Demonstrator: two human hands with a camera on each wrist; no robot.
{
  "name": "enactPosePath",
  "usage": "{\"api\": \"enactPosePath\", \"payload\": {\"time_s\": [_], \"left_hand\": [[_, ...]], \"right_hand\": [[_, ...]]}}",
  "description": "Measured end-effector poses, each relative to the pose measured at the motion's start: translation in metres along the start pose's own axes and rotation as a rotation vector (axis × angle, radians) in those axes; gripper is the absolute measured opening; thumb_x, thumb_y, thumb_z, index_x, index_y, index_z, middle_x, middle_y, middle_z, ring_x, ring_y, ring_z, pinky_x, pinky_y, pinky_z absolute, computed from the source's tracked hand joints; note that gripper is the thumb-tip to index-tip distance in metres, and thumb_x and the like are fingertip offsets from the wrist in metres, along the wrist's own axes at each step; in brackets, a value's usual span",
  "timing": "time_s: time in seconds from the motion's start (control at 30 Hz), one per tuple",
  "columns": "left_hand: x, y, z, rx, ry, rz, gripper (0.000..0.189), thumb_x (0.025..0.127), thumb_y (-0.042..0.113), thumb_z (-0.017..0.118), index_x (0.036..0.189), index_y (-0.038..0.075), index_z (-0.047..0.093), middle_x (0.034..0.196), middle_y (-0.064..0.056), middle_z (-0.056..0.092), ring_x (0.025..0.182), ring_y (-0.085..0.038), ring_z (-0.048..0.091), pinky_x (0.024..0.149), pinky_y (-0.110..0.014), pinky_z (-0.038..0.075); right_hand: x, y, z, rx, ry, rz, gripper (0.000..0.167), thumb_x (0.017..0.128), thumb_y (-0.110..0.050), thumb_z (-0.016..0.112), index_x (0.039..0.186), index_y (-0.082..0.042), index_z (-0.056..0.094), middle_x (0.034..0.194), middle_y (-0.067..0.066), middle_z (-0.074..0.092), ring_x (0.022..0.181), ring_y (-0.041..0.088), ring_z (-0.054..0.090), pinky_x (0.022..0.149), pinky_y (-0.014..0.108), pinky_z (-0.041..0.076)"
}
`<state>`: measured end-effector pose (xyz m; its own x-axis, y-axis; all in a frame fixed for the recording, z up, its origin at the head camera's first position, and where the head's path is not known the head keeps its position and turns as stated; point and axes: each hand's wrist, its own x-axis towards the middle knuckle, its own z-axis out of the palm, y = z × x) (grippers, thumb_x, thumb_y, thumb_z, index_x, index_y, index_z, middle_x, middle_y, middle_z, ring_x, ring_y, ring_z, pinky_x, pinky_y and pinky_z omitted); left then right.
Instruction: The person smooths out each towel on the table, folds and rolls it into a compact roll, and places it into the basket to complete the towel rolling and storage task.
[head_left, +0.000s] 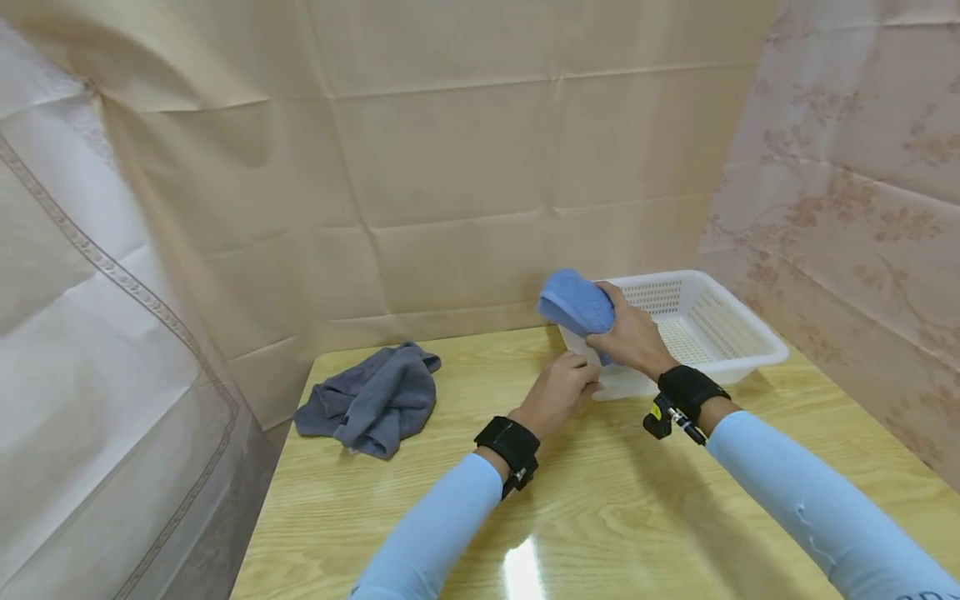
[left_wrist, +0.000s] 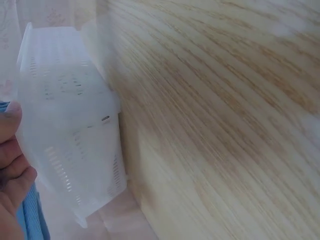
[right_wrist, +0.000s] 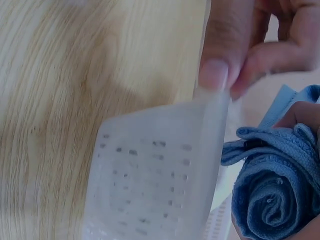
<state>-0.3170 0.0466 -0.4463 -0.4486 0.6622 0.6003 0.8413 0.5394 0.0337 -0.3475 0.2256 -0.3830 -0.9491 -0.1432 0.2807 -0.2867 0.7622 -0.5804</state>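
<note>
A rolled blue towel [head_left: 576,302] is gripped by my right hand [head_left: 636,337] above the near left end of the white plastic basket [head_left: 723,310]. In the right wrist view the towel's spiral end [right_wrist: 274,207] faces the camera. My left hand [head_left: 558,393] pinches the basket's near left corner between thumb and fingers. The left wrist view shows the basket's slotted outer wall [left_wrist: 75,110], with the curled fingers beside it at the left edge. Much of the towel's far side is hidden.
A crumpled grey towel [head_left: 386,400] lies on the left of the wooden table [head_left: 600,517]. Beige cloth [head_left: 450,167] hangs behind the table, and a floral cloth [head_left: 862,217] hangs along the right. Pale cloth [head_left: 97,358] drapes on the left.
</note>
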Motion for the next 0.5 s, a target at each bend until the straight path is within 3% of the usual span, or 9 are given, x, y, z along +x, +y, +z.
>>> {"api": "enactPosePath", "payload": {"time_s": [0.23,0.5], "left_hand": [[0.001,0.001,0.001,0.012,-0.026,-0.010,0.010,0.097,0.021,0.075,0.090,0.015,0.071,0.085,0.002,0.061,0.079,-0.011,0.054,0.072,-0.017,0.044],[0.002,-0.001,-0.001,0.043,-0.041,-0.022,0.014,0.098,0.026,0.073,0.089,0.016,0.072,0.082,0.003,0.058,0.077,-0.010,0.053,0.070,-0.015,0.044]], "right_hand": [[0.002,0.012,-0.012,-0.006,-0.017,0.129,0.095,0.085,-0.024,0.074,0.157,0.006,0.021,0.137,0.039,0.050,0.115,0.053,0.060,0.075,0.054,0.058],[0.002,0.024,-0.020,-0.021,0.027,0.166,0.091,0.085,-0.027,0.074,0.152,0.011,0.027,0.135,0.039,0.050,0.117,0.053,0.058,0.082,0.058,0.056]]}}
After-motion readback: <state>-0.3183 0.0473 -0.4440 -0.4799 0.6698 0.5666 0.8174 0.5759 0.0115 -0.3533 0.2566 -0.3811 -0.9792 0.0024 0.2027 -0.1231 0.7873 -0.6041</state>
